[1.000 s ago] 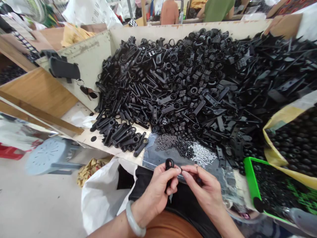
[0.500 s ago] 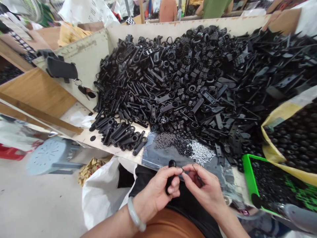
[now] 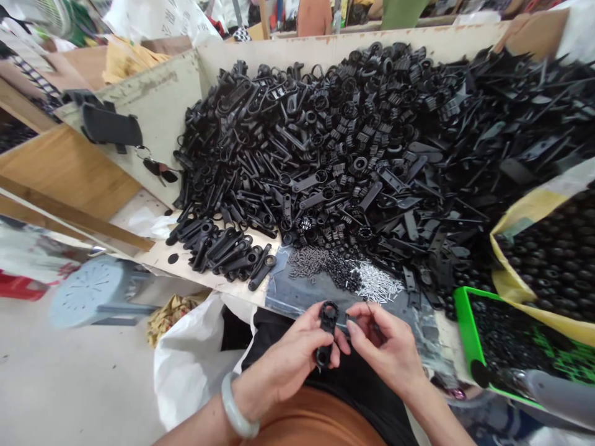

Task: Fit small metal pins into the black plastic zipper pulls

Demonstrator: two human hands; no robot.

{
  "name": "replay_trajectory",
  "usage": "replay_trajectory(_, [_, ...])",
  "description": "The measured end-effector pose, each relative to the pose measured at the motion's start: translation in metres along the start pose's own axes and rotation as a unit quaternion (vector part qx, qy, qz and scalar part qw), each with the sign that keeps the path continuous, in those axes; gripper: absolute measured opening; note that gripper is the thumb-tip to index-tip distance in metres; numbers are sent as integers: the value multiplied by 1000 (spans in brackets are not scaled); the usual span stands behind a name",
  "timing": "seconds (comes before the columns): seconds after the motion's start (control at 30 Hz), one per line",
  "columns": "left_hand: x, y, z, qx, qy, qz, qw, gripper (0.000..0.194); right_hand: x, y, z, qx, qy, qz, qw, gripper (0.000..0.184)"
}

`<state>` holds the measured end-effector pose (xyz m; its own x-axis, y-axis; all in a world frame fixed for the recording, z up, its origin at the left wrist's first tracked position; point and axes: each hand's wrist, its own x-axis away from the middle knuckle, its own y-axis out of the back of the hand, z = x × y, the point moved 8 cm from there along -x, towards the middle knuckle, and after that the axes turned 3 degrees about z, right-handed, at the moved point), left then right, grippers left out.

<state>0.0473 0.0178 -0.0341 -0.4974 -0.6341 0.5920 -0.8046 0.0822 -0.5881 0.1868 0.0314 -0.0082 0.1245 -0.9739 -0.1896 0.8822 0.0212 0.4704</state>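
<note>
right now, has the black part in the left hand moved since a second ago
Yes: the black part in the left hand has shifted slightly right, nearer the silver pins on the mat.

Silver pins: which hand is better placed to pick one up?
Probably the right hand: it is nearer the silver pins, though it may pinch something small; the left hand holds a black part.

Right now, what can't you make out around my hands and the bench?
Head view: lower middle of the black plastic ring-topped part, covered by the left hand.
Head view: whether the right hand pinches a piece; too small to tell.
Head view: the rest of the yellow-edged sack, cut off by the right edge.
</note>
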Motion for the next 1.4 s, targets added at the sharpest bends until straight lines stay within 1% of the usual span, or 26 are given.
replay_trajectory(0.07, [1, 4, 1, -24, -10, -13, 1000, 65, -1, -5, 8, 42, 47, 27, 998, 6])
replay_trajectory(0.1, [2, 5, 2, -35, -17, -12, 999, 64, -1, -7, 13, 63, 72, 35, 995, 6])
replay_trajectory(0.23, [0, 4, 3, -93, -48, 7, 994, 37, -3, -11, 26, 132, 146, 39, 980, 8])
replay_trajectory(0.33, [0, 3, 2, -128, -58, 10, 990, 25, -4, -12, 32, 158, 173, 37, 972, 10])
replay_trajectory(0.4, [0, 3, -1, -154, -63, 11, 986, 23, -5, -11, 32, 159, 163, 45, 973, 10])
replay_trajectory(0.47, [0, 2, -4, -185, -62, 17, 981, 21, -7, -11, 26, 140, 120, 71, 980, 10])
replay_trajectory(0.57, [1, 0, -6, -211, -58, 24, 975, 24, -7, -14, 15, 89, 37, 131, 987, 8])
replay_trajectory(0.63, [1, 0, -7, -217, -58, 26, 974, 28, -7, -15, 12, 72, 20, 153, 985, 10])
replay_trajectory(0.73, [1, 0, -8, -224, -63, 22, 972, 29, -8, -15, 19, 90, 51, 156, 982, 21])
replay_trajectory(0.8, [0, 0, -9, -232, -69, 22, 970, 22, -8, -14, 24, 110, 74, 148, 980, 26])
replay_trajectory(0.9, [-2, 3, -10, -260, -83, 24, 962, 8, -8, -13, 31, 125, 103, 137, 977, 23])
replay_trajectory(1.0, [-5, 9, -10, -289, -100, 19, 952, 10, -6, -11, 37, 142, 127, 125, 974, 20])
replay_trajectory(1.07, [-8, 13, -9, -292, -108, 19, 950, 11, -5, -11, 39, 158, 138, 118, 971, 20])
replay_trajectory(1.17, [-11, 17, -8, -283, -120, 23, 951, 16, -4, -11, 39, 160, 133, 118, 971, 21])
replay_trajectory(1.27, [-12, 19, -9, -252, -131, 29, 958, 25, -3, -10, 37, 117, 104, 134, 978, 22])
replay_trajectory(1.33, [-13, 20, -10, -229, -131, 30, 964, 30, -2, -7, 36, 95, 82, 136, 983, 26])
replay_trajectory(1.4, [-13, 20, -10, -217, -128, 31, 967, 33, 1, -3, 34, 105, 65, 123, 985, 33])
